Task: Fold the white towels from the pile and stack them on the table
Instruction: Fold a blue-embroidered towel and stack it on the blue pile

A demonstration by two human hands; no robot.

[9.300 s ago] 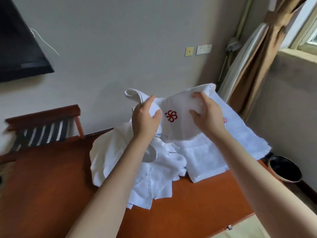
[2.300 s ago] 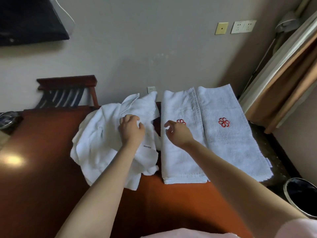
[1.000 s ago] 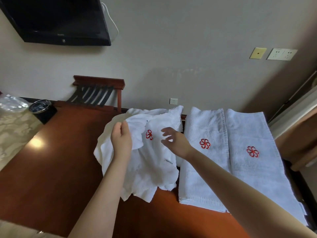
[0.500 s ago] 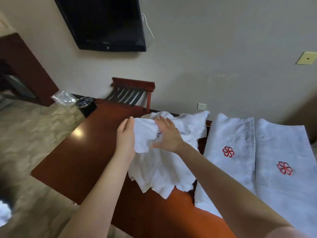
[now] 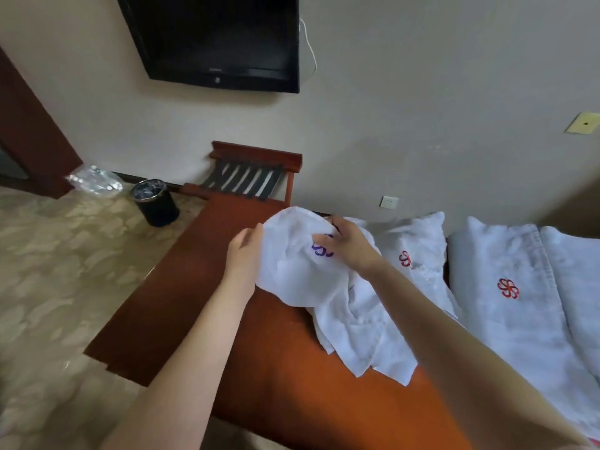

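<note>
Right hand (image 5: 349, 246) digs deeper into towel (image 5: 289, 274) than half-second ago, lifting it off pile (image 5: 367, 332) on table (image 5: 181, 303). Left hand (image 5: 245, 254) pinches towel edge; right bunches cloth beside purple logo (image 5: 319, 250). Best next: find two corners, shake flat before folding. Two folded towels (image 5: 506, 319) lie alongside, right.

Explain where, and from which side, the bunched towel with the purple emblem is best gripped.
Probably its raised upper edge, one hand at each end, coming over the top from the near side. The bunched towel humps above the pile, lower part lost in folds; only that edge stands free. The left hand holds its left end.
</note>
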